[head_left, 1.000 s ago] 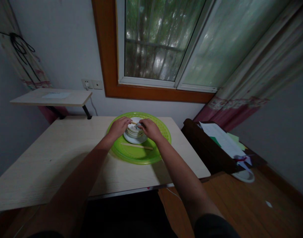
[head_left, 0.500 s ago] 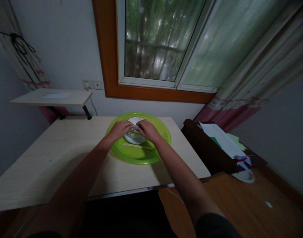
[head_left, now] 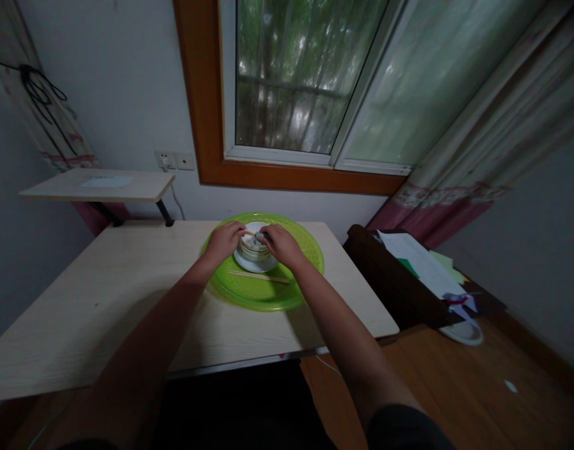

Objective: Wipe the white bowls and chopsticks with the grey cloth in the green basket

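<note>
Near the middle of the frame, the left hand (head_left: 224,242) pinches a thin tan stick (head_left: 250,233) in its fingertips, while the right hand's (head_left: 282,242) fingers grip a small grey object (head_left: 260,236), too small to identify. Both things are above stacked white bowls (head_left: 254,252) on a white plate (head_left: 256,267). The plate and, below it in the frame, wooden chopsticks (head_left: 259,275) lie on a round green tray (head_left: 263,301).

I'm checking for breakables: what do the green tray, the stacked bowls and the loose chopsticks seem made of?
Green tray: likely plastic, glossy, from its even bright colour and shiny rim. Stacked bowls: probably glazed ceramic, smooth and whitish, though melamine is possible. Chopsticks: apparently plain wood or bamboo, pale tan with little shine.
</note>
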### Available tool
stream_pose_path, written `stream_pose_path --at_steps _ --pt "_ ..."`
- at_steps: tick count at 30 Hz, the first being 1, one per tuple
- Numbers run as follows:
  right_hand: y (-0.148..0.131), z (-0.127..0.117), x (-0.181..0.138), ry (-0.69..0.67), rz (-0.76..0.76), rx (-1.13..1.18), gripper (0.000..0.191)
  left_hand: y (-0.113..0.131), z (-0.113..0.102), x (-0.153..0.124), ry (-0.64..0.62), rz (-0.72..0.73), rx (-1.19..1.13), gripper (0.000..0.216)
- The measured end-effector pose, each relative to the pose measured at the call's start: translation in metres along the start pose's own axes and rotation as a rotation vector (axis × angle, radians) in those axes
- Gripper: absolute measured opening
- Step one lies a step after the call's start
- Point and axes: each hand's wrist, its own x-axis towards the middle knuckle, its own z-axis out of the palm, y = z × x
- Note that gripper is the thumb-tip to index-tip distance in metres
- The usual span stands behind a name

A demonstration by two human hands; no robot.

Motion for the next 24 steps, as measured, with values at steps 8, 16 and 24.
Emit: stream_pose_path --at_steps 8,16,24 --pt "0.013 -0.003 -0.001 0.039 0.081 -0.037 0.012 -0.005 -0.004 0.001 0.127 -0.088 -0.032 0.019" --pt "0.012 -0.002 -0.002 0.027 0.020 -0.033 0.013 -0.001 -0.001 0.000 -0.017 -0.002 -0.033 0.019" --pt "0.001 0.003 -0.001 -0.008 -0.066 -0.055 0.015 0.003 0.003 -0.001 -0.120 0.076 0.006 0.017"
